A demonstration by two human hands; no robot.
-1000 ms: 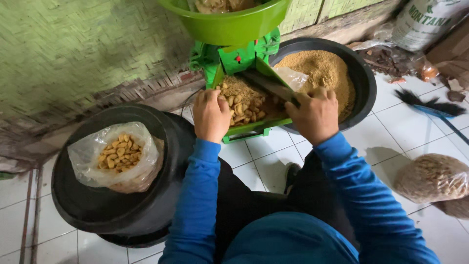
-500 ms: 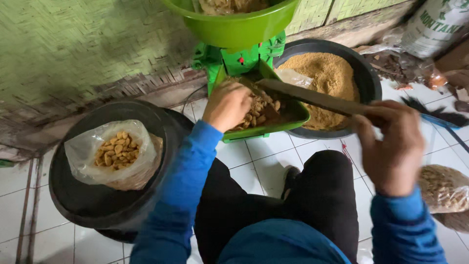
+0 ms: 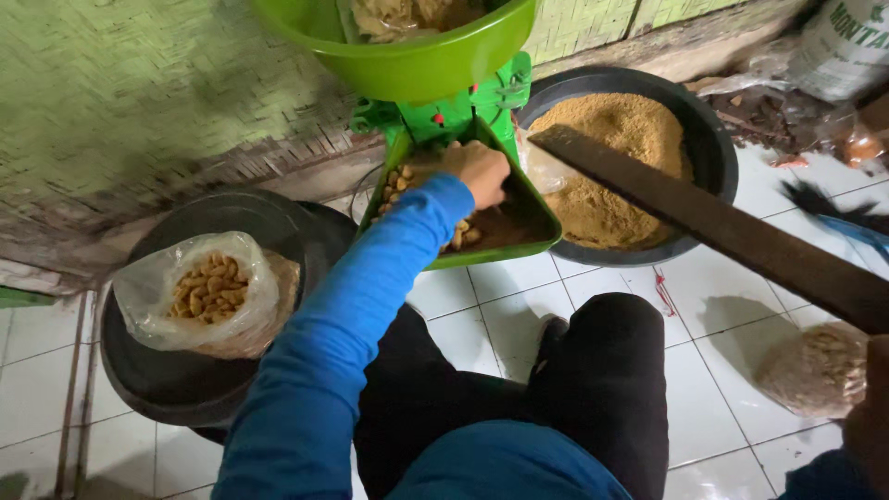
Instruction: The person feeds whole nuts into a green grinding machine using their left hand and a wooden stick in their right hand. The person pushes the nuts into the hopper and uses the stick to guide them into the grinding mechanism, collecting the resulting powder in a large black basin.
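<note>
Left hand in the green grinder's chute, closed over peanuts.
Right hand, at the frame's lower right corner, grips a long flat stick, raised clear above the black basin's ground meal.

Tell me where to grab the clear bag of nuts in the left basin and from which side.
Grip the clear bag by its loose rolled rim, coming straight down from above: its mouth gapes upward, so a side grab could tip nuts into the black basin.
</note>
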